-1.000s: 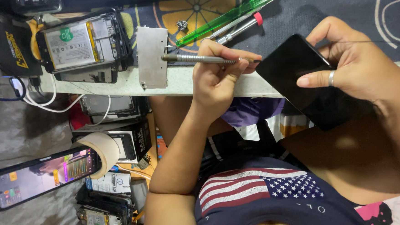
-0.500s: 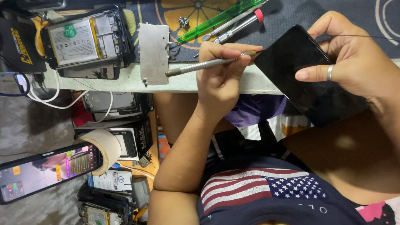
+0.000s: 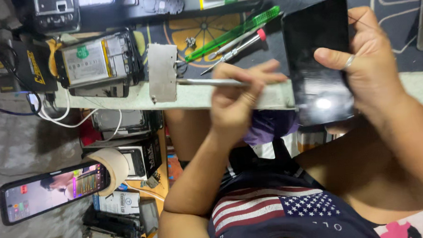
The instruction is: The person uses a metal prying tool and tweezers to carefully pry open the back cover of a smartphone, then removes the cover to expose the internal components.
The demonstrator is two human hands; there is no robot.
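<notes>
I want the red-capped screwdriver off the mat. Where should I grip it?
Grip the screwdriver mid-shaft, pinching across it from above. It lies flat and slanted beside the green tool, red cap toward the black panel, so the ends are crowded and the middle is free.

Glossy black phone panel (image 3: pixel 318 60) upright beside slim silver tool (image 3: pixel 209 82).

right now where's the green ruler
In the head view, the green ruler lies slanted on the mat at top centre, beside the red-capped screwdriver, left of the black phone screen.
</notes>
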